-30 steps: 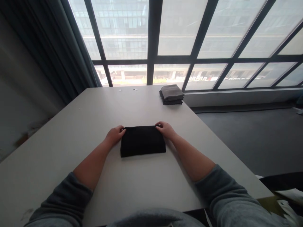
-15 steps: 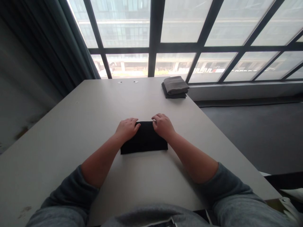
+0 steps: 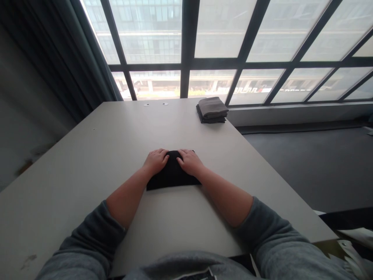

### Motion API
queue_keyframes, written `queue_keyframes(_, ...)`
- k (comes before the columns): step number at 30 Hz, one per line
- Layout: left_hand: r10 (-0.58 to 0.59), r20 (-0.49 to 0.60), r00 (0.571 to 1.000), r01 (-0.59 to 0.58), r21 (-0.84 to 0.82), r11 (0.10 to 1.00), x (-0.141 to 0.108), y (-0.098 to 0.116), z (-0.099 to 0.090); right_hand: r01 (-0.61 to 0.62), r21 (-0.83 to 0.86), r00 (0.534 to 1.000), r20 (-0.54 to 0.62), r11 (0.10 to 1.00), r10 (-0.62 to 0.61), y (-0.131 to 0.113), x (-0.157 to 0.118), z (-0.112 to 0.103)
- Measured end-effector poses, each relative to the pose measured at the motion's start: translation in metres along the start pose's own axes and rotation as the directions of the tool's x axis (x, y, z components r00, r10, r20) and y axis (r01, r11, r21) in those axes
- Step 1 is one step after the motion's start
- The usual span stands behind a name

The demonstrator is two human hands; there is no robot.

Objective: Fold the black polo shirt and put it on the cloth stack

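Note:
A folded black cloth [image 3: 174,175] lies on the white table in front of me, its near edge fairly straight. My left hand [image 3: 156,160] rests over its upper left part, thumb pointing inward and fingers stretched toward the far edge. Over the upper right part lies my right hand [image 3: 190,161], palm down, fingers extended and thumb apart. A strip of black cloth shows between the two thumbs. Both hands touch the cloth and cover its side edges in part; a small far right corner shows past my right fingers.
A stack of folded grey and dark cloths [image 3: 212,109] sits at the table's far right edge. Two small white round fittings, one of them a disc [image 3: 165,104], are at the far edge. Beyond stand a window [image 3: 186,66] and a dark curtain [image 3: 87,58]. White items [image 3: 354,249] lie at lower right.
My right hand has moved left, from the cloth's upper right edge onto its top, closer to my left hand. My left hand has barely shifted. The view has tilted slightly.

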State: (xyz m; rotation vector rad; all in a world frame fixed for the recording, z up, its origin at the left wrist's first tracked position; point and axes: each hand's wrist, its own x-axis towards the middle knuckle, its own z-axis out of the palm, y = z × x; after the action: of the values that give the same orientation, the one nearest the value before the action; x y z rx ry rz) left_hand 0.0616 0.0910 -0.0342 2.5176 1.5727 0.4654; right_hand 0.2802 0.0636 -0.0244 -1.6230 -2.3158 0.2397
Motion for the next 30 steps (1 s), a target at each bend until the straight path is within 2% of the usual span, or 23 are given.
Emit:
queue_keyframes(5, -0.027, -0.018, 0.999, 0.026, -0.094, 0.995, -0.001, -0.032, -0.01, -0.075, 0.037, 0.996, -0.05, 0.996, 0.077, 0.018, 0.004, -0.008)
queue_keyframes(10, -0.044, -0.019, 0.999, 0.041, -0.116, 0.992, -0.001, -0.046, -0.016, -0.04, 0.054, 0.998, -0.05, 0.998, 0.042, 0.032, 0.011, -0.012)
queue_keyframes(14, -0.101, -0.047, 0.994, 0.097, -0.085, 0.992, -0.001, -0.044, -0.015, -0.013, 0.05, 0.998, -0.065, 0.999, 0.017, 0.036, 0.016, -0.012)
queue_keyframes(21, -0.197, -0.08, 0.977, 0.194, -0.048, 0.98, 0.0, -0.039, -0.012, -0.068, 0.04, 0.995, -0.076, 0.997, 0.071, 0.036, 0.016, -0.015)
queue_keyframes(26, -0.223, -0.057, 0.973, 0.219, -0.067, 0.973, 0.003, -0.035, -0.017, -0.071, 0.052, 0.995, -0.063, 0.996, 0.074, 0.035, 0.017, -0.018)
queue_keyframes(30, -0.19, -0.056, 0.98, 0.194, 0.069, 0.979, 0.002, -0.016, -0.026, -0.073, 0.034, 0.997, -0.035, 0.997, 0.074, 0.034, 0.02, -0.019)
